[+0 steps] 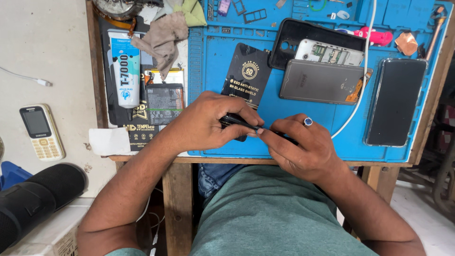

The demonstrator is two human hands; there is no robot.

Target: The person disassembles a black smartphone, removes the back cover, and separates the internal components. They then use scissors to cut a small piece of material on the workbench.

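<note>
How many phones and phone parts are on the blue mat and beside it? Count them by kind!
Whole phones: 2, a keypad phone and a black smartphone
Open phone bodies: 2, grey and white
Black phone case: 1
Battery: 1
Total: 6

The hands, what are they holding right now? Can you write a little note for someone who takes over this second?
Left hand: closed on a thin black strip-like part, held over the blue work mat.
Right hand: fingertips pinch the same part's other end; ring on one finger.
Nearby on the mat: black screen-protector packet, opened phone body in a black case, grey back panel, dark phone lying flat at the right.
Left of the mat: glue tube, battery.
Done: phone is opened. Left: phone is not reassembled; what the held part is, cannot tell.
</note>
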